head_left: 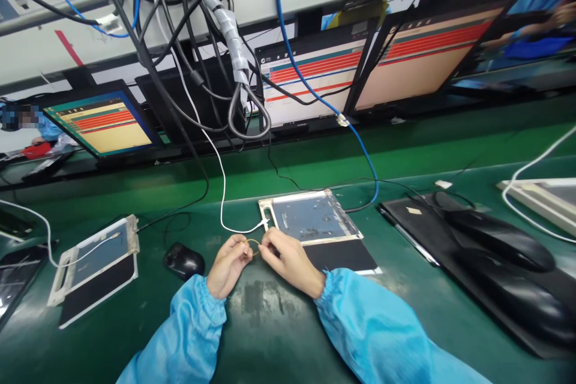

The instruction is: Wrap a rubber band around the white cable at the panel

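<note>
Between my hands is a thin yellowish band [254, 241], bent in a small curve like a rubber band. My left hand [228, 267] pinches one end of it with thumb and fingers. At the other end, the closed fingertips of my right hand [289, 259] hold it too. Just behind my right hand lies a flat pale-framed fixture [355, 229] with a scuffed grey-blue panel and a black pad below it. A white cable [224, 192] ends in a plug at the fixture's left edge. Left of my left hand sits a black computer mouse [184, 260].
A similar fixture [57, 288] with a white cable lies at the left. On the right is a black board [405, 216] carrying dark rounded objects [504, 228]. Several monitors [315, 72] stand behind. Bundled cables [229, 36] and a blue cable [292, 54] hang down over the green bench [270, 336].
</note>
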The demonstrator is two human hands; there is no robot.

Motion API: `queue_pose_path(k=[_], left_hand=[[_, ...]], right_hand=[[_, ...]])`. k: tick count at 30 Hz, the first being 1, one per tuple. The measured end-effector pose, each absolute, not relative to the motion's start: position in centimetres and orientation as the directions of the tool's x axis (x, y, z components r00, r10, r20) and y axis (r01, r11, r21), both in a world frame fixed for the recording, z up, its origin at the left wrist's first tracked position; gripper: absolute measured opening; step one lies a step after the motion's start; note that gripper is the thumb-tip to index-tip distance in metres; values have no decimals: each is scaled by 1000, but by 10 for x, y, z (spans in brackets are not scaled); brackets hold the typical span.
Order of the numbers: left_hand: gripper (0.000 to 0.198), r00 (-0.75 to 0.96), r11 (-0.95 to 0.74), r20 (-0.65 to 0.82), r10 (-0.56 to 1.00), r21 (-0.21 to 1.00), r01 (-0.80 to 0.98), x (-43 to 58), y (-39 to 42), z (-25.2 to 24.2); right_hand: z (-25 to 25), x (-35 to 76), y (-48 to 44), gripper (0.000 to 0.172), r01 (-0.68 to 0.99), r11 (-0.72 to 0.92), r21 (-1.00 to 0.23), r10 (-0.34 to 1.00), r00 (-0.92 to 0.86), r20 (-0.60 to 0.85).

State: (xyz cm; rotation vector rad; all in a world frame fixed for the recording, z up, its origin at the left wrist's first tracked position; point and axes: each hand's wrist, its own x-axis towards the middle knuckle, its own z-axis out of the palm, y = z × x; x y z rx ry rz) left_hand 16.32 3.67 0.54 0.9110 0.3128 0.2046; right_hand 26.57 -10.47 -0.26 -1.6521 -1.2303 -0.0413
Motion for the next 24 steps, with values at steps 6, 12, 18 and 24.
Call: queue_pose_path(k=[6, 12, 18, 24], left_hand=[[45, 910, 568, -206, 360, 822, -39, 164, 37, 5], [47, 872, 537, -234, 430, 843, -39, 166, 35, 5], [48, 861, 529, -248, 445, 848, -29, 166, 34, 5], [46, 862, 536, -256, 439, 844, -22, 166, 34, 4]], right_hand=[[1, 268, -105, 16, 682, 78, -728, 632, 531, 565], [0, 272, -104, 14, 648, 77, -757, 575, 592, 565], [-1, 272, -104, 14, 642, 82, -763, 572, 596, 563], [1, 272, -105, 15, 649, 79, -757, 561, 599, 571]])
